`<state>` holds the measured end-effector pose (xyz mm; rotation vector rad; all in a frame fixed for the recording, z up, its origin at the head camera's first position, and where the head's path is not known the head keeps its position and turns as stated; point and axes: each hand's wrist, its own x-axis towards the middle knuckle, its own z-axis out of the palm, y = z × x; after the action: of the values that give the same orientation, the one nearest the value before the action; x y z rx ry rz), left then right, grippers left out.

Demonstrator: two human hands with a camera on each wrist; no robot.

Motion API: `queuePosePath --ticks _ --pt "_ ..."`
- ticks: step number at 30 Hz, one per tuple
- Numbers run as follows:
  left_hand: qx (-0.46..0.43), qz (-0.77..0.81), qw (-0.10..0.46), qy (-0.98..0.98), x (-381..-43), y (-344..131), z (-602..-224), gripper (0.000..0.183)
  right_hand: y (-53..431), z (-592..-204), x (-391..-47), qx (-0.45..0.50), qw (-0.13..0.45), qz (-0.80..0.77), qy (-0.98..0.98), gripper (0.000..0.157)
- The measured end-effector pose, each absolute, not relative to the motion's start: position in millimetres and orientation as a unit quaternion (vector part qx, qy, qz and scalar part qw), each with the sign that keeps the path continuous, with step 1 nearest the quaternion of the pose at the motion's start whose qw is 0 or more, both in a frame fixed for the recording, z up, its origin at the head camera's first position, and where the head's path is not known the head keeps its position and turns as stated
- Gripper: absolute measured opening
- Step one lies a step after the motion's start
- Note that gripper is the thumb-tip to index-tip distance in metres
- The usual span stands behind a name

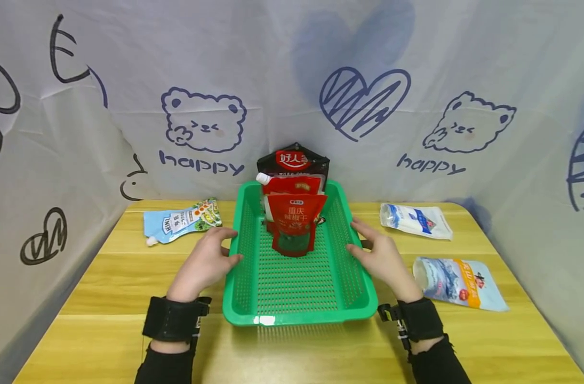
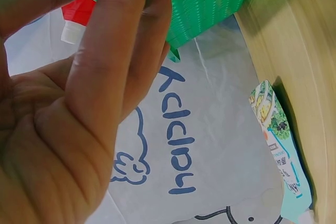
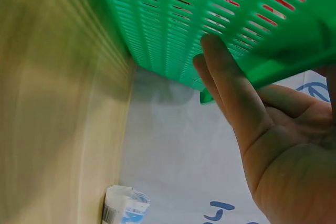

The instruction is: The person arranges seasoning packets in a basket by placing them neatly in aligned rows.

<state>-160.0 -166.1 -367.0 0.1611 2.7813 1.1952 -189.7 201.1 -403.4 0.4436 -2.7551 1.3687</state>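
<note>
Blue pouch [image 1: 181,221]: lying near the back-left corner of the tabletop [image 1: 119,293].
Left hand [image 1: 205,261]: fingers grasping the basket's left rim.
Basket [image 1: 316,318]: between both hands, midway between the tabletop's left and right edges; cannot tell whether lifted.
Inside, toward the back: black pouch [image 1: 316,166], spouted pouch [image 1: 294,185], red pouch [image 1: 294,218], one before another.
Right hand [image 1: 383,258]: fingers grasping the right rim.
White pouch [image 1: 416,220]: near the back-right corner.
Striped pouch [image 1: 460,282]: near the right edge.
</note>
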Motion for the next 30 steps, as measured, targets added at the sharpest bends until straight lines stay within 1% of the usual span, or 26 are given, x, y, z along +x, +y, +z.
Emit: queuePosePath --ticks 9,16,20,27,30 --pt "0.072 0.386 0.051 0.918 -161 -172 -368 0.054 196 -415 -190 0.138 0.030 0.443 -0.885 0.058" --pt "0.123 0.339 0.024 0.933 -166 -184 -372 0.052 196 -416 -190 0.128 0.042 0.439 -0.889 0.056" --pt "0.137 0.300 -0.021 0.944 -175 -193 -376 0.049 197 -416 -189 0.123 0.045 0.438 -0.890 0.056" --pt "0.133 0.244 -0.147 0.949 -202 -218 -386 0.041 197 -417 -189 0.123 0.034 0.450 -0.884 0.056" --pt "0.119 0.213 -0.187 0.952 -217 -231 -392 0.042 197 -416 -189 0.124 0.036 0.451 -0.883 0.056"
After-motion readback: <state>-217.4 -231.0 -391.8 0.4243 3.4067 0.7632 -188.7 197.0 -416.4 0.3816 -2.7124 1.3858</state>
